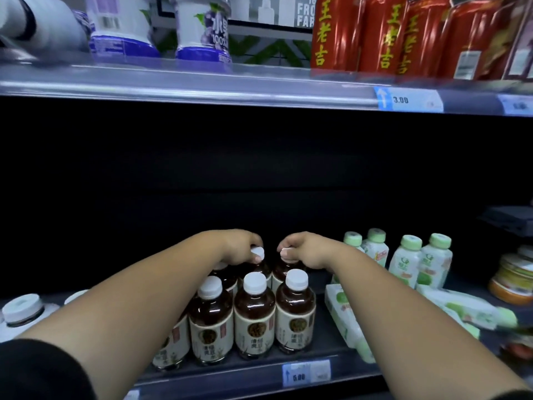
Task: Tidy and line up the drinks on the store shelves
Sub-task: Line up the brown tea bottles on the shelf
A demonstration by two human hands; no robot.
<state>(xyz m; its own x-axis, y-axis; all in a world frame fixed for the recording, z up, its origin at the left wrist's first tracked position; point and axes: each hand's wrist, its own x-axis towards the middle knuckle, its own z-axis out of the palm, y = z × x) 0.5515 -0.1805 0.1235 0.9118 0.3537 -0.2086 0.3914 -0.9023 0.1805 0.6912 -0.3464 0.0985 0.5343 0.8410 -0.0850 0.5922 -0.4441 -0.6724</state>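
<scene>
Back-row tea bottles (284,269) pinched at caps by left hand (240,248) and right hand (304,251). Judged full, stiff, top-heavy; better gripped lower on body.

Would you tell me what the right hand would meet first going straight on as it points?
Likely the left hand, gripping the neighbouring bottle cap; depth is unclear, so the right hand might pass behind.

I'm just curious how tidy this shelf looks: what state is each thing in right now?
Left hand: grips back-left tea bottle by its cap.
Right hand: grips back-right tea bottle by its cap.
Front tea bottles: upright, capped, in a row.
Green-capped bottles: upright.
Fallen green bottles: lying on their sides.
Red cans: upright.
</scene>
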